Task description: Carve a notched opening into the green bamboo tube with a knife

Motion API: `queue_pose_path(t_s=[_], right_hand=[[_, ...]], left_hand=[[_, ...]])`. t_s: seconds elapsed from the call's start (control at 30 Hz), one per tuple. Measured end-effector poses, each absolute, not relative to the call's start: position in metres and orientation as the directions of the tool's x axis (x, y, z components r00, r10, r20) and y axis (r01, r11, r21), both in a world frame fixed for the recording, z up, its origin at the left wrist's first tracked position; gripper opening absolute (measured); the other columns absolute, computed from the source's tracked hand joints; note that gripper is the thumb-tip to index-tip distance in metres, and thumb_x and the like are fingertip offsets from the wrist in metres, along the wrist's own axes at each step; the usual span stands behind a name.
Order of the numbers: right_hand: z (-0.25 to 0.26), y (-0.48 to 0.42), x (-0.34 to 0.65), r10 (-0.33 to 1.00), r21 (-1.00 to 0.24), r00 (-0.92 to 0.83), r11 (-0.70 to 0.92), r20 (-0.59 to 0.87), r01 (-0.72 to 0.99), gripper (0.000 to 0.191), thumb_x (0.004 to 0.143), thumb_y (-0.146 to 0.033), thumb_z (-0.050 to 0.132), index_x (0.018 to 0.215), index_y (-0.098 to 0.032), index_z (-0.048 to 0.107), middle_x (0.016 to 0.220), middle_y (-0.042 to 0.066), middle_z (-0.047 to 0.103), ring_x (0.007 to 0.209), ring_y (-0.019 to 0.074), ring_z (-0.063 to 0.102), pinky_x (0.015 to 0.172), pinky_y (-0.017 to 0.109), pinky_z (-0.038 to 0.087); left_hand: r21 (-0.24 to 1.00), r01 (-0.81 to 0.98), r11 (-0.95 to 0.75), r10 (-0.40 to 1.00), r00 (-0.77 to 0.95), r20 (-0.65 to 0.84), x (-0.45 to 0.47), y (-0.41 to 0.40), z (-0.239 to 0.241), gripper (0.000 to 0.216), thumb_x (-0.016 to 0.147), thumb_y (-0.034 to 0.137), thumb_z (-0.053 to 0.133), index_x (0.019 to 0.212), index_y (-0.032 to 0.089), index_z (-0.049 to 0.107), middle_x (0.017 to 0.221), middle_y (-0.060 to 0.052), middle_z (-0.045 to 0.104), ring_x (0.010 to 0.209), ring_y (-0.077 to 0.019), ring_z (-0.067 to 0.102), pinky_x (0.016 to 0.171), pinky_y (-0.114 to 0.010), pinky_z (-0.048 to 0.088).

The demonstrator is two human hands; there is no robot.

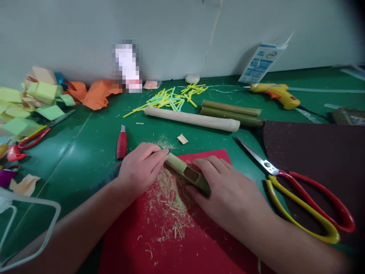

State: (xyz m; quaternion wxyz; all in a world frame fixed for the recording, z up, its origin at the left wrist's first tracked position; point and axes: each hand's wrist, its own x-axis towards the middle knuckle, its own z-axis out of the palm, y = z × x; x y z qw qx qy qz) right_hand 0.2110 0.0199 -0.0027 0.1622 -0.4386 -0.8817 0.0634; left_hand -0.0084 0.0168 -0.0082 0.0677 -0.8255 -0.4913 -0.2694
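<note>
A short green bamboo piece (186, 173) with a rectangular slot cut in its side lies across a red mat (199, 251). My right hand (225, 190) is closed around its near end, holding it down. My left hand (141, 167) is closed at the far end of the bamboo, fingers curled and pinched against it; what it grips, if anything, is hidden. Pale shavings (169, 207) are scattered on the mat between my hands.
Red-and-yellow scissors (302, 198) lie right of the mat on dark sandpaper (319, 152). A red knife (121, 144), a pale wooden stick (191, 118), two bamboo tubes (230, 112), a yellow glue gun (278, 94), coloured straw pieces (171, 97) and paper scraps (42, 102) lie around.
</note>
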Motion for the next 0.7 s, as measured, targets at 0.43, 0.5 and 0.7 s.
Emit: queue_pose_path(t_s=[0.43,0.5,0.7], right_hand=[[-0.008,0.023,0.208,0.794,-0.335,-0.568,0.607,0.216,0.721,0.025,0.083,-0.03,0.048,0.1,-0.016,0.06,0.089,0.007,0.058,0.08,0.0212,0.054,0.066,0.033,0.044],[-0.008,0.021,0.207,0.794,-0.318,-0.57,0.607,0.212,0.728,0.022,0.082,-0.03,0.049,0.097,-0.017,0.061,0.086,0.006,0.057,0.077,0.0211,0.053,0.064,0.033,0.043],[-0.01,0.018,0.202,0.814,-0.341,-0.555,0.578,0.173,0.741,0.02,0.081,-0.025,0.049,0.094,-0.015,0.06,0.086,0.008,0.055,0.077,0.0226,0.053,0.061,0.035,0.044]], left_hand=[[0.181,0.848,-0.498,0.794,0.362,0.488,-0.008,0.016,-0.009,0.021,0.086,0.021,0.054,0.103,0.015,0.064,0.089,-0.006,0.063,0.082,-0.0153,0.056,0.075,-0.029,0.049],[0.169,0.846,-0.505,0.789,0.374,0.488,-0.005,0.015,-0.009,0.02,0.087,0.02,0.052,0.102,0.014,0.064,0.088,-0.006,0.063,0.081,-0.0154,0.057,0.074,-0.03,0.049],[0.133,0.828,-0.544,0.779,0.439,0.448,0.006,0.01,-0.004,0.019,0.09,0.018,0.046,0.094,0.013,0.064,0.081,-0.006,0.063,0.075,-0.0148,0.057,0.07,-0.028,0.05]])
